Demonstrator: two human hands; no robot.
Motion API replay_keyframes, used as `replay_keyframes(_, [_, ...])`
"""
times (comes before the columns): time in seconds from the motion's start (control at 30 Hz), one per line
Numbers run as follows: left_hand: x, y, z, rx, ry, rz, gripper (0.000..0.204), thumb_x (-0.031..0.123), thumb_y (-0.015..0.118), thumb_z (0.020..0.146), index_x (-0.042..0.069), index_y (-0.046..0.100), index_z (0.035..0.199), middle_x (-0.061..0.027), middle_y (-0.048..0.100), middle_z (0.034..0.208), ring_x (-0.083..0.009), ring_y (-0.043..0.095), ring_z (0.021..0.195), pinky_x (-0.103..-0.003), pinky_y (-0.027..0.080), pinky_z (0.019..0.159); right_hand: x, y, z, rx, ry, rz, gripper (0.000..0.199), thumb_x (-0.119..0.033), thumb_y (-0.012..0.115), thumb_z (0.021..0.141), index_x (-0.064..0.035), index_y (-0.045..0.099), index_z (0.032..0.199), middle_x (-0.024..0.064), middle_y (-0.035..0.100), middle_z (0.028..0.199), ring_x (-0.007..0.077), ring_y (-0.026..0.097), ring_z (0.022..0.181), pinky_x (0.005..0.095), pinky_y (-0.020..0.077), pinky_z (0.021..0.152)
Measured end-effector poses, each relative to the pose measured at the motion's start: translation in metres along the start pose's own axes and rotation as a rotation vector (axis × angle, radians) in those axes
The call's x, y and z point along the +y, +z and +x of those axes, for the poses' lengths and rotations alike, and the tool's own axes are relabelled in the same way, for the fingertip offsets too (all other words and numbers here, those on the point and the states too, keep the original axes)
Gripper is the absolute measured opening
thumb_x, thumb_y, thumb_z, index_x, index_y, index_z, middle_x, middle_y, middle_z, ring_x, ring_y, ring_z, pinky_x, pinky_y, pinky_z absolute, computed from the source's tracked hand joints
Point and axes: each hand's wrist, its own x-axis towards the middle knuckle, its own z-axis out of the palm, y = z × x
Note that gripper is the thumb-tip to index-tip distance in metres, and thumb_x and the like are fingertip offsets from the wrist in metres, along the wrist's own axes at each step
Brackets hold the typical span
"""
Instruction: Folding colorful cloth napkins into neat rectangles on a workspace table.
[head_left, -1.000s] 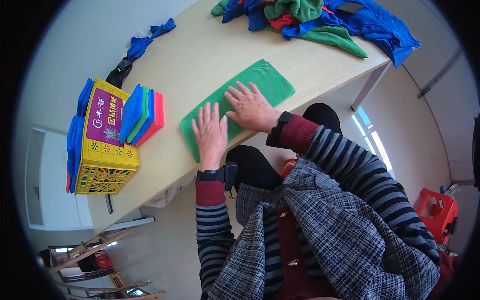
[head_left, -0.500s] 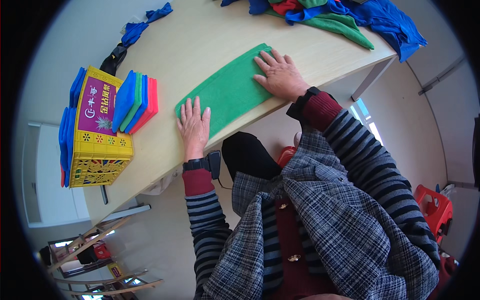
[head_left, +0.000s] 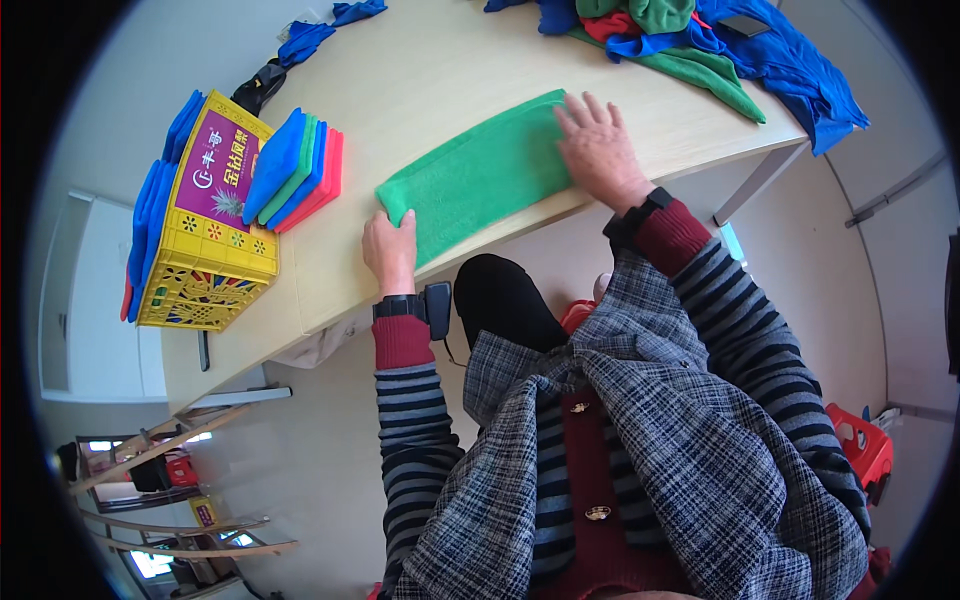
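A green towel (head_left: 480, 170), folded into a long flat strip, lies slantwise near the front edge of the table. At its left end my left hand (head_left: 391, 250) grips the edge, thumb on top and the other fingers curled out of sight at the rim. My right hand (head_left: 604, 150) is at the far right end, fingers stretched and apart, slightly blurred. Its fingertips are over or beside the towel's end; whether they touch it I cannot tell.
Left on the table (head_left: 330, 250) stands a yellow plastic crate (head_left: 208, 255) with a purple panel. Folded blue, green and red towels (head_left: 300, 175) lean against it; more blue ones (head_left: 150, 230) line its other side. Loose towels (head_left: 690, 60) heap at the back right, a dark flat object (head_left: 746, 25) on top.
My left hand has gone from lying flat on the towel to gripping its left end. My right hand has shifted right, off the towel's middle part. The whole view has shifted slightly.
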Motion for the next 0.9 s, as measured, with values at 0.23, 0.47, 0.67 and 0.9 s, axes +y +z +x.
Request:
replay_keyframes(0.23, [-0.053,0.019,0.031,-0.193,-0.035,-0.868,0.034,0.02,0.071,0.09,-0.001,0.063,0.114,-0.0159,0.069,0.105,-0.0298,0.068,0.093,-0.044,0.055,0.083,-0.085,-0.017,-0.022,-0.042,-0.32,0.297,0.09,-0.065,0.052,0.091,-0.0008,0.035,0.152,0.0191,0.032,0.159,0.0356,0.024,0.15,0.0528,0.0174,0.122])
replay_keyframes(0.47, [-0.033,-0.047,0.016,-0.59,-0.246,-1.502,0.032,0.014,0.068,0.093,0.0,0.063,0.122,-0.0104,0.069,0.111,-0.0215,0.068,0.098,-0.037,0.055,0.09,-0.099,-0.017,-0.028,-0.11,-0.368,0.279,0.1,-0.071,0.056,0.085,0.001,0.036,0.151,0.0203,0.033,0.158,0.0368,0.025,0.149,0.0521,0.0181,0.122])
replay_keyframes(0.67, [0.021,-0.076,0.033,-0.547,-0.119,-1.609,0.026,0.013,0.068,0.092,0.003,0.063,0.115,-0.0079,0.069,0.106,-0.0186,0.068,0.096,-0.036,0.056,0.084,-0.117,-0.014,-0.032,-0.04,-0.398,0.311,0.096,-0.069,0.058,0.085,0.0016,0.04,0.148,0.0201,0.037,0.155,0.0372,0.029,0.147,0.0519,0.0203,0.121])
replay_keyframes(0.9, [0.129,-0.041,0.05,-0.569,0.126,-1.208,0.009,0.014,0.068,0.088,0.006,0.065,0.09,-0.0056,0.068,0.082,-0.0172,0.067,0.069,-0.032,0.056,0.06,-0.108,-0.016,-0.052,-0.008,-0.351,0.383,0.084,-0.058,0.063,0.087,0.0014,0.045,0.144,0.0193,0.042,0.151,0.0371,0.032,0.145,0.0525,0.0217,0.12])
